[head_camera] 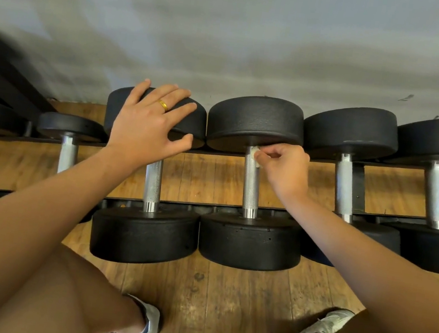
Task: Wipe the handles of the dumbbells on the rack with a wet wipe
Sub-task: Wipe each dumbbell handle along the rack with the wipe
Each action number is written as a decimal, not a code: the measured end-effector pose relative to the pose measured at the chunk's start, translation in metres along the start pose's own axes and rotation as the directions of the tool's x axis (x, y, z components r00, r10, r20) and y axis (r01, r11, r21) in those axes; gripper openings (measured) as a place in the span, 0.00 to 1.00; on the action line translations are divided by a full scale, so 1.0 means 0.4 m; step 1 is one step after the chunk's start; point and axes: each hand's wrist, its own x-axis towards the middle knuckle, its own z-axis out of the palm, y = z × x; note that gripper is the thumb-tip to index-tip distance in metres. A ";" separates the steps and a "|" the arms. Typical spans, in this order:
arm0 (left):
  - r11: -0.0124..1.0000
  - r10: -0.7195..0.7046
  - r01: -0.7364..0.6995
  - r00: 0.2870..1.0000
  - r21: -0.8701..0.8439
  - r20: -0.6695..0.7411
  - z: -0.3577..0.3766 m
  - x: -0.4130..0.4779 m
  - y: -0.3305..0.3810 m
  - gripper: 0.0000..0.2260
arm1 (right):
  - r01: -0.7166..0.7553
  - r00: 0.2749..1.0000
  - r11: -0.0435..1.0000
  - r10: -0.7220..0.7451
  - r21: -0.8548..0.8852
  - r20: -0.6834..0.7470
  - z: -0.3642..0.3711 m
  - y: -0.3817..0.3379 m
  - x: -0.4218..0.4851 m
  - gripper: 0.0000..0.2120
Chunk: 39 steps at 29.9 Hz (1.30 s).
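Head view, looking down on a row of black dumbbells lying across a rack (pixel 359 185) above a wooden floor (pixel 219 304). Take the middle dumbbell (pixel 256 123) as the marker. The right hand (pixel 283 170) is at the far end of its knurled metal handle (pixel 249 191), just under the far weight head. Its fingers are curled, pinching a small white wet wipe (pixel 255 154) against the metal. Only a scrap of the wipe shows between the fingertips and the handle.

The left hand (pixel 147 123) lies just left of the middle dumbbell, palm down on the far head of the neighbouring dumbbell (pixel 144 236). Its fingers are spread and nearly straight and hold nothing, and one finger wears a gold ring (pixel 163 104).

To the right of the middle dumbbell two more dumbbells sit side by side; further to its left are smaller ones, partly blurred. Behind it rises a pale wall (pixel 235 25). In front of it, nearer the person — two bare knees and white shoes (pixel 150 325) on the floor.
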 end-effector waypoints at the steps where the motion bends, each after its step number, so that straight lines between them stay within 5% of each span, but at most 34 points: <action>1: 1.000 0.000 0.000 1.000 -0.002 0.001 -0.001 0.000 0.000 0.24 | 0.013 1.000 1.000 -0.013 -0.010 0.015 -0.004 -0.001 0.000 0.05; 8: 1.000 -0.001 0.001 1.000 0.001 -0.011 0.002 -0.004 -0.002 0.24 | 0.003 0.987 0.997 0.009 -0.074 0.159 -0.016 0.025 -0.063 0.04; 16: 1.000 -0.007 0.007 1.000 0.000 0.010 -0.002 0.000 0.001 0.24 | 0.025 0.993 0.998 -0.019 -0.057 0.113 -0.025 -0.010 -0.029 0.02; 26: 1.000 -0.015 0.015 1.000 -0.006 -0.026 0.004 -0.001 -0.001 0.23 | -0.074 0.927 0.978 0.140 -0.196 0.348 -0.042 0.007 -0.080 0.02; 34: 1.000 -0.029 0.029 0.999 -0.012 -0.021 0.005 0.001 0.003 0.23 | -0.081 0.954 0.990 0.110 -0.114 0.278 -0.042 -0.007 -0.049 0.04; 39: 1.000 -0.020 0.019 0.999 -0.007 -0.029 0.005 -0.003 -0.001 0.23 | -0.087 0.879 0.952 0.212 -0.295 0.426 -0.058 -0.012 -0.080 0.03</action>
